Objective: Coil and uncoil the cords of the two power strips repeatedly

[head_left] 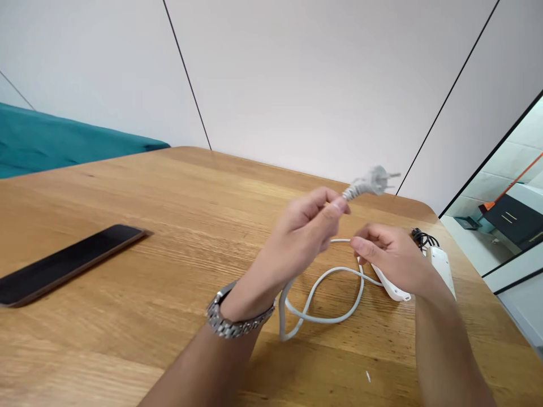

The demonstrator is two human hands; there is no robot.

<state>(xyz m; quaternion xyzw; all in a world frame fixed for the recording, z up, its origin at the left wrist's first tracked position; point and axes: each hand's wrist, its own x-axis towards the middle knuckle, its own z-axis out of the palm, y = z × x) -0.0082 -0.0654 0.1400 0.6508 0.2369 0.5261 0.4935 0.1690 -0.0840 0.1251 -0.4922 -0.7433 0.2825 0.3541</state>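
Note:
My left hand point(311, 223) pinches a white power cord just behind its plug point(375, 181). The plug is raised above the table, its metal pins aimed right. From there the white cord point(326, 320) falls in loose loops on the wood. My right hand point(392, 257) has thumb and fingers closed around another stretch of this cord, close to the tabletop. Partly hidden beneath that hand lies a white power strip point(396, 291), with the cord running to its near side.
A second white power strip point(442, 265) and a bundled black cable point(424, 238) lie right of my right hand. A dark tablet or phone point(70, 263) rests at the left on the wooden table point(190, 198). Behind stand a pale wall and a teal seat point(72, 138).

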